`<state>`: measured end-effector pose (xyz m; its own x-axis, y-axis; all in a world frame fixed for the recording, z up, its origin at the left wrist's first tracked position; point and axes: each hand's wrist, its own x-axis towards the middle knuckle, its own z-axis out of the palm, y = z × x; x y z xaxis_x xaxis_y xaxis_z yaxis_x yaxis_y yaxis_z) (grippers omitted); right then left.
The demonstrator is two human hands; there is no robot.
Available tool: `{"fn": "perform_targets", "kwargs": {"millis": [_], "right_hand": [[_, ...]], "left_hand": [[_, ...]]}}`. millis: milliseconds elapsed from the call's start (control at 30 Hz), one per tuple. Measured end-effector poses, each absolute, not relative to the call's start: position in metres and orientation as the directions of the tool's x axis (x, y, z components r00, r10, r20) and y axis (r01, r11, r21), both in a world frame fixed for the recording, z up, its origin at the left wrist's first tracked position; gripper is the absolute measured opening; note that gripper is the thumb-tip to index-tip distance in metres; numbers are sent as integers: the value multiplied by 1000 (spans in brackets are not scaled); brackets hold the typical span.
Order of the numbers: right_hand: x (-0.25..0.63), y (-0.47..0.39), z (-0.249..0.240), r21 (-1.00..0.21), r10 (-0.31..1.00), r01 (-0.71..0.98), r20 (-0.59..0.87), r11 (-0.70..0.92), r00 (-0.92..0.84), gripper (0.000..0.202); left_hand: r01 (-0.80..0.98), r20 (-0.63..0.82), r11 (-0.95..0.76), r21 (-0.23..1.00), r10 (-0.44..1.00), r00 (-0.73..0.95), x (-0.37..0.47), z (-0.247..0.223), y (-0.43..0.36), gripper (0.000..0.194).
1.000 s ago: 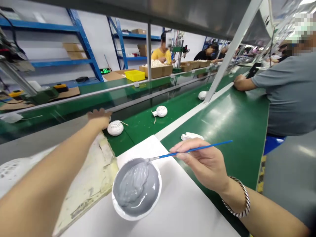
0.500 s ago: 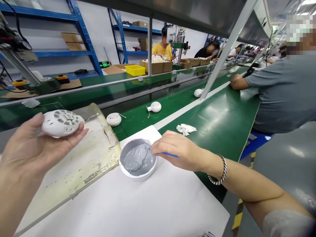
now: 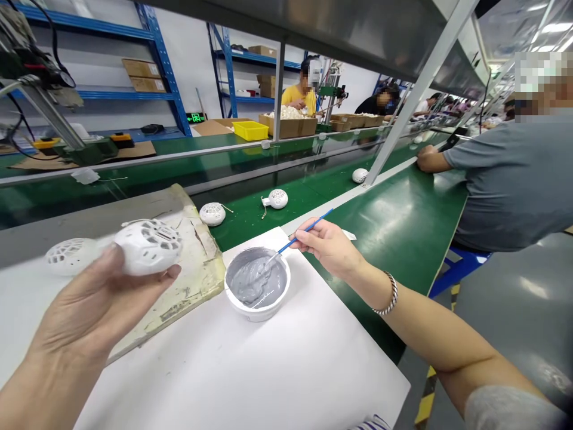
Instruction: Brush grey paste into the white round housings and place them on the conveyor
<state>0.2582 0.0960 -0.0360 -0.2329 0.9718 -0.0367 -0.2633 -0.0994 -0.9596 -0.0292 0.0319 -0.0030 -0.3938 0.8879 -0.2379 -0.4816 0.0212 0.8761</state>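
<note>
Fingers [image 3: 152, 291] grip shell [image 3: 151, 249] and brush [image 3: 308, 228]

Our left hand [image 3: 92, 301] holds the white shell at near left; a loose hold could let its smooth curve slip. Rightward, our right hand [image 3: 330, 246] pinches the blue brush, tip in the tub [image 3: 257, 315] of grey paste [image 3: 248, 279]; overloaded, it could drip on the white sheet [image 3: 250, 370].

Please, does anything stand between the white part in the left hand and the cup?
Nothing visible stands between the part in the left hand and the cup. The board's edge lies below that gap, not in it.
</note>
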Motion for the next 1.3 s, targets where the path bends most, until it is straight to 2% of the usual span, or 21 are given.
{"fn": "perform_targets", "kwargs": {"millis": [100, 200, 267, 367, 533, 667, 800, 933, 1167, 1300], "right_hand": [[258, 99, -40, -897, 955, -364, -168, -251, -246, 30], [257, 100, -43, -872, 946, -391, -208, -295, -250, 29], [255, 99, -45, -859, 942, -405, -225, -312, -249, 29], [254, 99, -48, -857, 942, -410, -223, -312, -252, 29], [253, 96, -48, -884, 953, -389, -170, -260, -250, 27], [253, 93, -46, -917, 970, -364, -86, -166, -226, 28], [254, 92, -42, -921, 979, -377, -18, -95, -203, 27], [254, 94, -39, -910, 984, -405, -14, -87, -179, 27], [243, 96, -21, -887, 979, -448, -19, -109, -201, 28], [222, 91, -2, -878, 958, -472, 60, -83, -279, 27]], "left_hand": [[-447, -205, 43, 894, 925, -321, -24, -7, 27, 55], [-316, -170, 79, 945, 947, -271, -20, -11, 23, 74], [-247, -140, 78, 966, 959, -248, -17, -13, 20, 77], [-204, -116, 71, 976, 970, -215, -10, -13, 14, 71], [-265, -169, 120, 957, 971, -168, 1, -6, 3, 60], [-309, -201, 128, 942, 956, -216, 0, -10, 6, 50], [-240, -124, 50, 969, 944, -304, -15, -24, 17, 52], [-161, -72, 24, 987, 951, -299, -27, -29, 21, 45], [-265, -195, 139, 954, 961, -196, -12, -21, 9, 30], [-320, -255, 196, 927, 954, -155, -5, -21, 4, 27]]}}
